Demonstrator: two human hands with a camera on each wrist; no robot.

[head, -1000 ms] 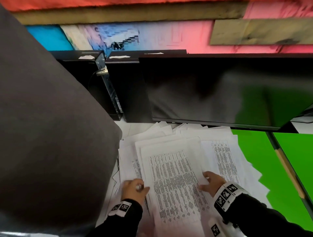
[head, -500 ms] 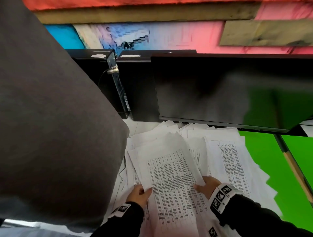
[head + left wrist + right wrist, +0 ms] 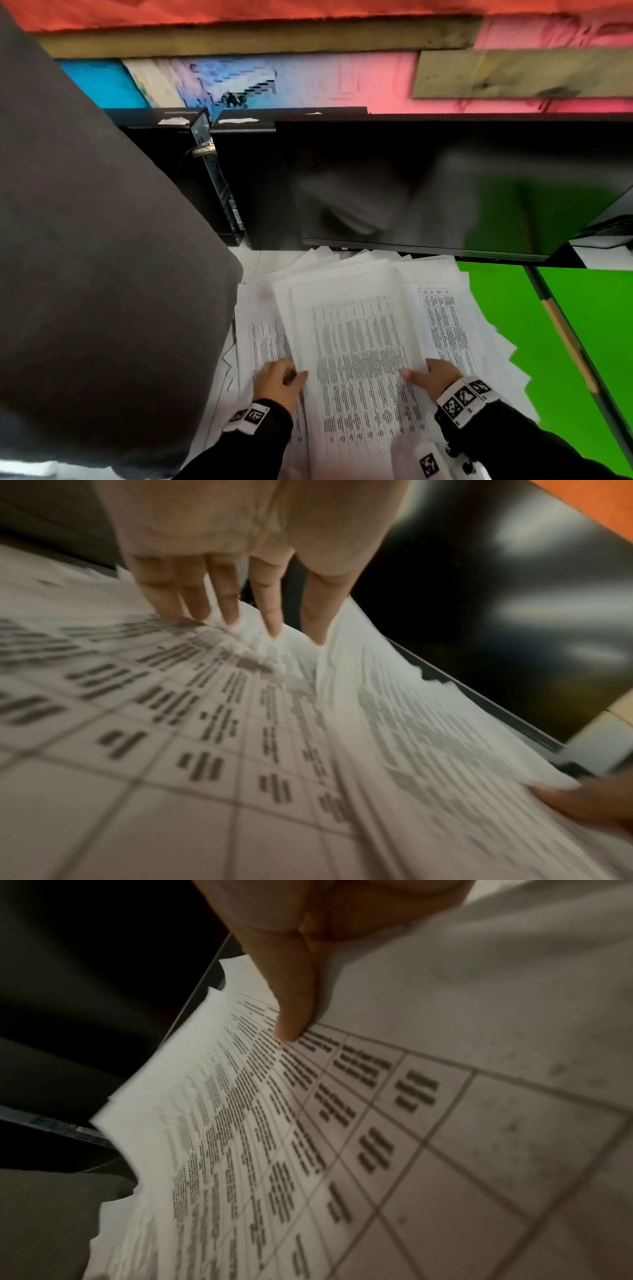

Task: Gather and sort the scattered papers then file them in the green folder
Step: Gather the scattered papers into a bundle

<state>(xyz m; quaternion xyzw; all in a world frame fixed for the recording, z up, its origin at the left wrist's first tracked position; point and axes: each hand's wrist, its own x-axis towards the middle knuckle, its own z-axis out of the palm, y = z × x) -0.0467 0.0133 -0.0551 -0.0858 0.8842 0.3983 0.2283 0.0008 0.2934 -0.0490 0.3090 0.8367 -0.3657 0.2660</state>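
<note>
My hands, left hand point(image 3: 279, 380) and right hand point(image 3: 433, 373), now pinch the side edges of the printed sheaf point(image 3: 359, 342), lifted off the loose papers point(image 3: 445, 322) beside the green folder point(image 3: 507, 308) near the tabletop's front edge, so gathering has begun.

We see both forearms in dark sleeves reaching forward, each wrist wearing a white band with black square markers. Our left hand point(image 3: 279, 380) has fingers point(image 3: 229, 599) extended downward, thumb pointing inward toward the right. Our right hand point(image 3: 435, 375) has its thumb point(image 3: 294, 999) stretched forward, the other fingers hidden.
</note>
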